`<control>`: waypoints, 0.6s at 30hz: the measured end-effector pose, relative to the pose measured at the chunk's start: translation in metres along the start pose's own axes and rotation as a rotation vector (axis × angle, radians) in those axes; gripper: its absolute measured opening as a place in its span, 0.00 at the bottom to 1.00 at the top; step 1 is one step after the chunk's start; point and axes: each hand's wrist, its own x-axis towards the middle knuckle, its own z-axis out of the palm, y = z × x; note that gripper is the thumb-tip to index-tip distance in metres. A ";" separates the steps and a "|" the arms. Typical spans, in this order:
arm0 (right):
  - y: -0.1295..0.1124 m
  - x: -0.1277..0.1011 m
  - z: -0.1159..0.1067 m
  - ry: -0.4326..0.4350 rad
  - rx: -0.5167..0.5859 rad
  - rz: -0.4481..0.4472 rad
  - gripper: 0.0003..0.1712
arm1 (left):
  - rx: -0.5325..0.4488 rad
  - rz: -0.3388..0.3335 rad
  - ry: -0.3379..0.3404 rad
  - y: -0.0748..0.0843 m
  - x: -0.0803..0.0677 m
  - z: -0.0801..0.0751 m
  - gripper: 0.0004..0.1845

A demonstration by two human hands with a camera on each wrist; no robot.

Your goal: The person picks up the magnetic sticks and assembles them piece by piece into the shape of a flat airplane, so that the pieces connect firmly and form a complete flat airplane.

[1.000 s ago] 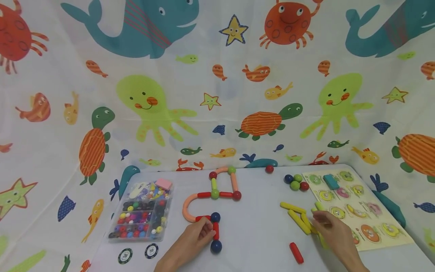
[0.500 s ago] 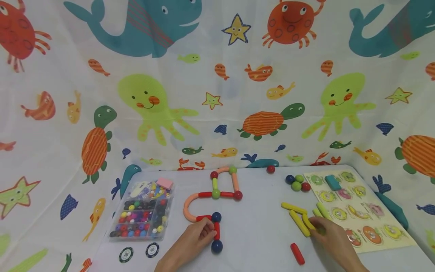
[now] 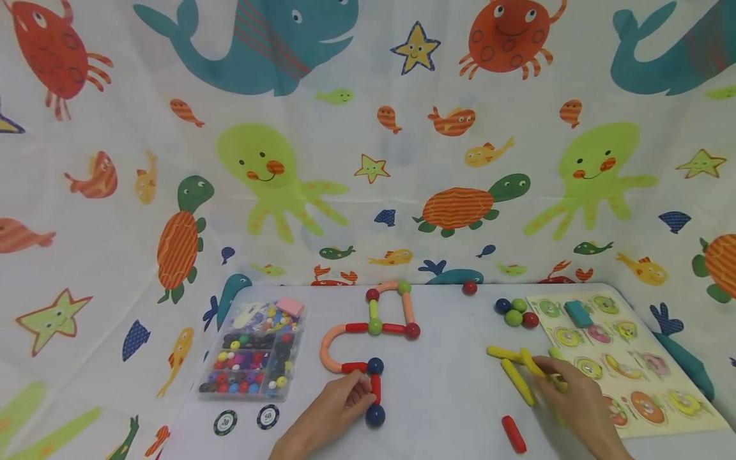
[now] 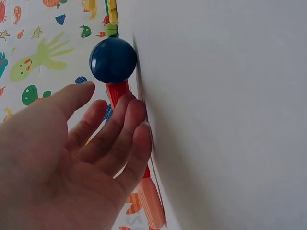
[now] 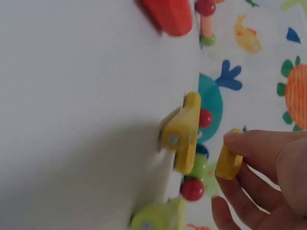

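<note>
The left hand lies with straight, relaxed fingers on the short red rod of the rod-and-ball figure, between its two dark blue balls; the lower blue ball sits just off the fingertips. The right hand pinches a yellow rod between thumb and fingers, lifting it out of the loose cluster of yellow rods to the right of the figure.

The risk, as I judge it, lies in the magnets: the lifted rod could drag a neighbouring yellow rod along, or snap onto the wrong ball as it nears the figure. A flat, light hold on the red rod may also let the lower ball roll free or the chain swing out of line if it is nudged.

A loose red rod lies on the worktop between the figure and the right hand, in the straight path. Right of the figure, farther back, four spare balls sit beside the peg puzzle board; a lone red ball rests behind. Left of the figure stand a clear bead box and two poker chips.
</note>
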 end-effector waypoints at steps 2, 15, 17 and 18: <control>-0.008 -0.001 0.002 0.016 0.012 -0.047 0.24 | -0.005 -0.007 -0.009 0.000 0.001 0.000 0.09; -0.072 -0.012 0.053 -0.263 0.242 -0.490 0.19 | -0.013 -0.014 -0.030 0.002 0.003 0.002 0.09; -0.081 -0.013 0.058 -0.392 0.274 -0.480 0.17 | -0.015 -0.019 -0.031 0.002 0.002 0.003 0.08; -0.086 -0.013 0.061 -0.449 0.286 -0.477 0.16 | -0.016 -0.021 -0.031 0.002 0.002 0.003 0.08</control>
